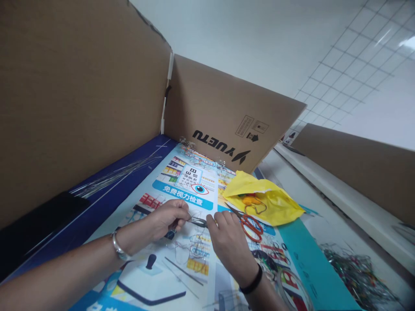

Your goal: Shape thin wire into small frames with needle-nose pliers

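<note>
The right hand (227,235) grips small pliers (199,222), nose toward the left hand (167,219), whose fingers are closed (on what, I can't tell).

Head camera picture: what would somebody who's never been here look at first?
Probably the bright yellow bag, lying open right of the middle with something orange inside, and the orange-handled scissors beside it. Next, perhaps the two bare hands in the middle: the right hand holds a small metal tool, and the left hand pinches near its tip.
</note>
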`<state>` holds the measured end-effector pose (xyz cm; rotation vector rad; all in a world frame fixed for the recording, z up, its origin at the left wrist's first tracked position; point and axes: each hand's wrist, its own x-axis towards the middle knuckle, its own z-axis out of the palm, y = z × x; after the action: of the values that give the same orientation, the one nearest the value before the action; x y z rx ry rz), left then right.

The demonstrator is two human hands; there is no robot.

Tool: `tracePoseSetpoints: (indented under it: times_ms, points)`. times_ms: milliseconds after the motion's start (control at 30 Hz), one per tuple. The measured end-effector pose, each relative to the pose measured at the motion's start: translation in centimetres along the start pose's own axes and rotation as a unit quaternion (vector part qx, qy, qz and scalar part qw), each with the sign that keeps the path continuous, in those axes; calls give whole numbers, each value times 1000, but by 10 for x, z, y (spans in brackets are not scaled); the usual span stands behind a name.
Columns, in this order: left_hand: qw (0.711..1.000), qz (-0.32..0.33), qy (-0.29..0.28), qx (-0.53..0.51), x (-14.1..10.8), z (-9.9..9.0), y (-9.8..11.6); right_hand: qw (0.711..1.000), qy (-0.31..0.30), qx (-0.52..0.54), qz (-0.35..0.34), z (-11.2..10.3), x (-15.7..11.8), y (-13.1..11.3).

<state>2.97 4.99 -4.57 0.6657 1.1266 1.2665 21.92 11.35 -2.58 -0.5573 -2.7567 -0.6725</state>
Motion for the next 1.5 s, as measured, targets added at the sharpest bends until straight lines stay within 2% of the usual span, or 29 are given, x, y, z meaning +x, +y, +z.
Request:
tracePoseSetpoints:
  times_ms: [367,667,1000,1167,1333,1500]
  points:
    - [999,-17,32,-36,1,3,0,1000,24,-16,-7,3,-1,-4]
    - [999,-14,7,-48,2,0,-2,999,37,-6,-5,12,-4,-5]
    - [999,-27,-12,-40,-3,2,5,999,34,10,1,17,-7,-6]
    - [999,-29,-13,-22,-5,4,9,999,39,24,6,16,-7,-6]
    - [999,12,-32,5,-4,1,9,999,43,21,18,10,-5,-4]
    - [999,13,-33,23,-3,-1,8,999,19,30,39,5,-3,-3]
